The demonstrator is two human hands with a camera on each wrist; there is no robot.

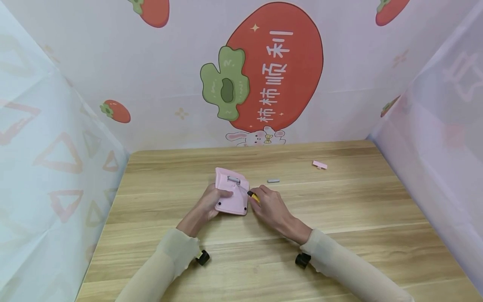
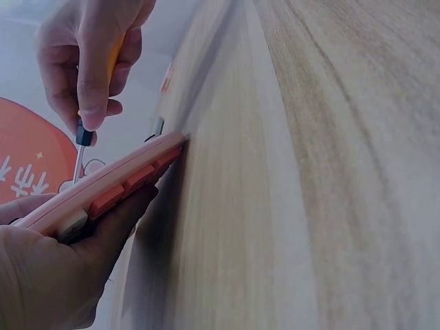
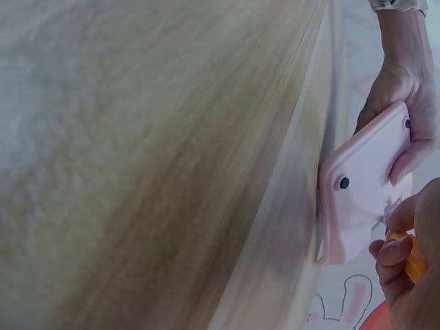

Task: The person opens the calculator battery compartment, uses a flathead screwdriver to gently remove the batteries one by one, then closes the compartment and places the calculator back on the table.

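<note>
A pink calculator [image 1: 235,203] is held back side up, tilted, by my left hand [image 1: 209,201], its thumb across the back. In the left wrist view, its keys [image 2: 110,198] face downward over that hand's fingers. A grey battery [image 1: 233,179] lies in the uncovered compartment near the top edge. My right hand [image 1: 271,207] grips a screwdriver [image 1: 253,195] with a yellow and black handle. Its metal shaft [image 2: 78,163] points at the calculator's back, the tip right by the compartment in the head view. The right wrist view shows black round feet [image 3: 344,183] at the calculator's corners.
A loose grey battery [image 1: 273,180] lies on the wooden table [image 1: 339,201] just right of the calculator. Farther back to the right is a small pink battery cover [image 1: 320,165]. A printed cloth [image 1: 162,84] hangs behind the table and along its sides.
</note>
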